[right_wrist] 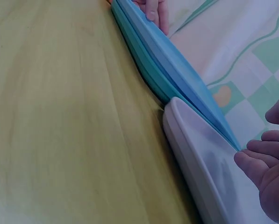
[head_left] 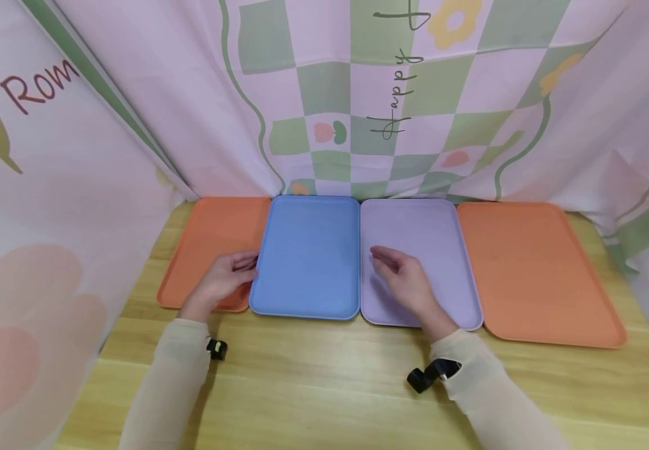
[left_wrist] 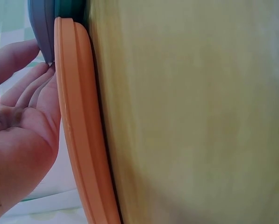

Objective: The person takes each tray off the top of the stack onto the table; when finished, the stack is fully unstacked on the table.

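A blue tray (head_left: pixel 307 256) lies over a teal tray (right_wrist: pixel 139 60), whose side shows in both wrist views. My left hand (head_left: pixel 224 275) pinches the blue tray's left edge, thumb at the rim and fingers beside and below it. Under that hand is a smaller-looking orange tray (head_left: pixel 217 231). My right hand (head_left: pixel 405 278) hovers over the lilac tray (head_left: pixel 414 219), fingers loosely bent and holding nothing. Its fingertips point toward the blue tray's right edge, just short of it in the head view.
Another orange tray (head_left: pixel 538 269) stands at the right end of the row. The trays line the back of a wooden table (head_left: pixel 313 381). Behind them hangs a patterned curtain (head_left: pixel 324 94), and more printed cloth (head_left: pixel 49 219) covers the left side.
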A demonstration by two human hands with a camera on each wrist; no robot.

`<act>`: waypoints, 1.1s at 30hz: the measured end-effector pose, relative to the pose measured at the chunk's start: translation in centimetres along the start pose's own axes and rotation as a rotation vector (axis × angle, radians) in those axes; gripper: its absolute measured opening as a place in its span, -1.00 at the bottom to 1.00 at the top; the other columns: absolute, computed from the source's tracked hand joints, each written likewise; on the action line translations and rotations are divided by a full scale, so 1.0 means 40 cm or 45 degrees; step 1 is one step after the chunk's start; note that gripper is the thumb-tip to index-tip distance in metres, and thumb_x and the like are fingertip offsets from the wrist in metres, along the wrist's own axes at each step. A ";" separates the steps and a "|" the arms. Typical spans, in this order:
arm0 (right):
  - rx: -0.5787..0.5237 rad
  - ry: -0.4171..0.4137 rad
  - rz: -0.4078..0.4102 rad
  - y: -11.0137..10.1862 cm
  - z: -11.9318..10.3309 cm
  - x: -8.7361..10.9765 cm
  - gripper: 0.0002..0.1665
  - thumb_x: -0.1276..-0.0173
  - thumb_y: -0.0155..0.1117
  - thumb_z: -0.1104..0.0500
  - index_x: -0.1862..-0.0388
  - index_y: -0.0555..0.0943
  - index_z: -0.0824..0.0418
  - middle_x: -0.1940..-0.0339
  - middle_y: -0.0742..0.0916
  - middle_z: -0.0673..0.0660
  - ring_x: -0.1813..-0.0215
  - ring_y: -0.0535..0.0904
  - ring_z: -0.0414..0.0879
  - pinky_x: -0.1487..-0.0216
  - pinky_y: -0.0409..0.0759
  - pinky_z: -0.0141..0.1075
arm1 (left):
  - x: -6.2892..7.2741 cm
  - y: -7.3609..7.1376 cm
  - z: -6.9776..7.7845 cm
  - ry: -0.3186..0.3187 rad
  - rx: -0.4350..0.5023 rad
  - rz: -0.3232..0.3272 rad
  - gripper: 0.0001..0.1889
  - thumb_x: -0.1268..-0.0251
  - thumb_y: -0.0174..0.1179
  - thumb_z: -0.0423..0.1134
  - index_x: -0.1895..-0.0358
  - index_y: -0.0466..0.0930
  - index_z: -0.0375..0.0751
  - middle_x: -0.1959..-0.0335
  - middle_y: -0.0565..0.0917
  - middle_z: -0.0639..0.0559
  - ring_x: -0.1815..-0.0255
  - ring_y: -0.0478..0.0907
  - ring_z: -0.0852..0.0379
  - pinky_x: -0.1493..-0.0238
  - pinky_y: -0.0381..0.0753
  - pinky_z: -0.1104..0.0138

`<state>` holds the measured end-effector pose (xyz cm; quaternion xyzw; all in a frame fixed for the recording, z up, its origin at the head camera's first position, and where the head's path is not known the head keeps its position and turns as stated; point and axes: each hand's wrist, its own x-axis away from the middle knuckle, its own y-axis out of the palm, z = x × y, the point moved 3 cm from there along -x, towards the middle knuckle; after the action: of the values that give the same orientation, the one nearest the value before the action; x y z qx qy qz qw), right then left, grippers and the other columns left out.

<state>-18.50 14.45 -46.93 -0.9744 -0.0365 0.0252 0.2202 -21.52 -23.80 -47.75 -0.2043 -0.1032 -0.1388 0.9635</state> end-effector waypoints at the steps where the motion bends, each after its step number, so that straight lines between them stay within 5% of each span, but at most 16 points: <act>1: -0.011 0.006 0.000 0.006 0.000 -0.001 -0.51 -0.66 0.20 0.24 -0.46 0.58 0.43 -0.39 0.71 0.39 -0.44 0.66 0.25 -0.45 0.65 -0.02 | -0.001 0.000 -0.001 0.001 0.001 0.001 -0.40 -0.58 0.20 -0.45 -0.60 0.34 -0.48 -0.57 0.43 -0.44 -0.63 0.39 -0.29 -0.57 0.50 0.04; 13: -0.003 -0.006 0.069 0.073 -0.001 0.007 -0.43 -0.57 0.26 0.28 -0.47 0.54 0.50 -0.41 0.67 0.45 -0.45 0.64 0.30 -0.45 0.64 0.07 | -0.004 -0.005 -0.007 0.012 -0.006 0.002 -0.40 -0.58 0.21 -0.43 -0.60 0.34 -0.47 -0.57 0.43 -0.44 -0.66 0.35 -0.29 -0.59 0.47 -0.04; 19: -0.033 0.012 0.065 0.103 0.003 0.010 -0.38 -0.53 0.29 0.32 -0.51 0.50 0.49 -0.44 0.64 0.44 -0.44 0.66 0.25 -0.41 0.66 -0.04 | -0.003 -0.004 -0.007 0.001 -0.004 0.003 -0.40 -0.58 0.21 -0.43 -0.60 0.34 -0.47 -0.57 0.43 -0.43 -0.66 0.36 -0.28 -0.57 0.50 0.01; 33: 0.180 0.024 0.083 0.115 -0.006 0.019 -0.31 -0.41 0.33 0.35 -0.54 0.51 0.37 -0.47 0.64 0.32 -0.49 0.61 0.21 -0.51 0.59 0.04 | -0.002 -0.001 -0.001 -0.027 0.026 -0.009 -0.38 -0.59 0.20 -0.43 -0.62 0.31 -0.45 -0.61 0.38 -0.42 -0.69 0.31 -0.29 -0.63 0.42 -0.06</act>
<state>-17.47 10.27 -48.73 -0.9573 -0.0006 0.0257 0.2878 -21.60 -23.85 -47.81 -0.1955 -0.1155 -0.1389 0.9639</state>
